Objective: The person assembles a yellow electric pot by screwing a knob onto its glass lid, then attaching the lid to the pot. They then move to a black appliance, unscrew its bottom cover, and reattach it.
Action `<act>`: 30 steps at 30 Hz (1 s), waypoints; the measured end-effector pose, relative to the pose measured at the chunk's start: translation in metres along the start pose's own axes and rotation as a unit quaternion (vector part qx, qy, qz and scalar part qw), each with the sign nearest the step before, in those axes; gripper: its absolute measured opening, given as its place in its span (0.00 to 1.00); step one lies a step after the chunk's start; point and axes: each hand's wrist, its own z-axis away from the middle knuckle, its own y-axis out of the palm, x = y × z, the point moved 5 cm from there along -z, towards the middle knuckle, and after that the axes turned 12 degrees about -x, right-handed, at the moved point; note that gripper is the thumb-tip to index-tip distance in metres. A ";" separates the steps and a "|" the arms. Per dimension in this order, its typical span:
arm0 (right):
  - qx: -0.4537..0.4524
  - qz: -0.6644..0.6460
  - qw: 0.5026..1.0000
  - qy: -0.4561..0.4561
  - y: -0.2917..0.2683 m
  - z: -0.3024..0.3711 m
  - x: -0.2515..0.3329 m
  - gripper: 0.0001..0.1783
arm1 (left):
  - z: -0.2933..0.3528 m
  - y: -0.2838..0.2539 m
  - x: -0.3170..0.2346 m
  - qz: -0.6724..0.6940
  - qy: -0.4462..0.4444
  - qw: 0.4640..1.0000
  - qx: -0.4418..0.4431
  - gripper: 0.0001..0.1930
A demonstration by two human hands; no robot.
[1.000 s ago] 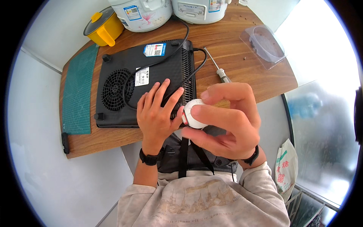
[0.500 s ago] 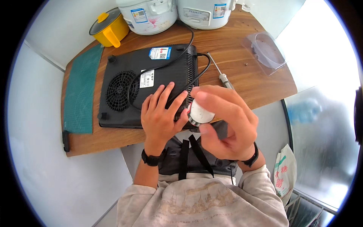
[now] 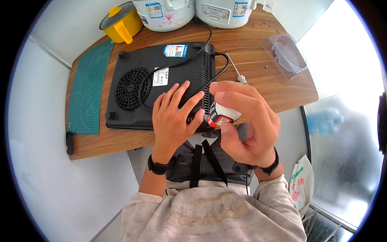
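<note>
A flat black appliance that looks like an induction cooker lies upside down on the table, with its round fan grille facing up. My left hand rests on its near right part, fingers spread, thumb reaching toward the right edge. Fingers curled, my right hand grips a small rounded white, red and black thing beside that edge. The thing's exact kind cannot be made out. A black power cord loops over the appliance, passing close to my left fingertips. Beyond my right hand lies a screwdriver, its handle partly hidden.
A green cutting mat covers the table's left side. At the back stand a yellow pot with a lid and two white rice cookers. A clear plastic tray sits at the right. A white bag hangs lower right.
My right hand has turned the white, red and black thing, so more of its red and black side shows. My left hand stays on the appliance. The whole view has shifted slightly.
</note>
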 end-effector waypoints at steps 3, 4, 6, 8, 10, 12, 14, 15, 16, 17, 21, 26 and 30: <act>-0.001 -0.002 1.000 0.001 0.000 0.001 -0.001 0.24 | -0.004 -0.004 0.001 0.027 0.005 0.999 0.025 0.16; 0.000 -0.003 1.000 0.009 0.000 0.001 -0.001 0.23 | -0.005 -0.006 0.001 0.039 0.007 0.998 0.043 0.15; 0.003 -0.008 0.999 0.034 -0.001 0.003 -0.002 0.23 | -0.010 -0.013 0.002 0.064 0.011 0.995 0.078 0.14; -0.001 -0.001 0.999 0.044 -0.003 0.003 -0.001 0.23 | -0.017 -0.016 0.008 0.099 -0.006 0.987 0.129 0.13; -0.007 0.015 0.999 0.031 -0.005 0.000 0.002 0.23 | -0.029 -0.022 0.007 0.115 -0.001 0.981 0.158 0.12; -0.002 0.053 0.999 0.003 -0.008 0.005 0.001 0.21 | -0.045 -0.029 0.001 0.120 0.033 0.978 0.170 0.12; 0.000 0.062 0.998 0.008 -0.009 0.007 0.002 0.21 | -0.055 -0.025 -0.002 0.111 0.090 0.973 0.183 0.17; -0.002 0.049 0.998 0.026 -0.008 0.007 0.004 0.21 | -0.058 -0.022 -0.003 0.105 0.118 0.969 0.190 0.20; -0.003 0.036 0.998 0.045 -0.008 0.007 0.004 0.22 | -0.058 -0.016 0.001 0.105 0.118 0.964 0.215 0.23; 0.003 0.032 0.999 0.037 -0.007 0.007 0.005 0.22 | -0.056 -0.009 0.007 0.104 0.118 0.958 0.239 0.27; 0.015 0.026 0.999 0.025 -0.009 0.006 0.006 0.23 | -0.052 0.004 0.023 0.135 0.092 0.921 0.354 0.40; 0.022 0.018 0.998 0.048 -0.009 0.003 0.006 0.23 | -0.050 0.005 0.021 0.103 0.097 0.914 0.381 0.43; -0.014 0.016 0.999 0.029 -0.006 0.004 0.002 0.24 | -0.052 0.003 0.014 0.110 0.054 0.917 0.379 0.44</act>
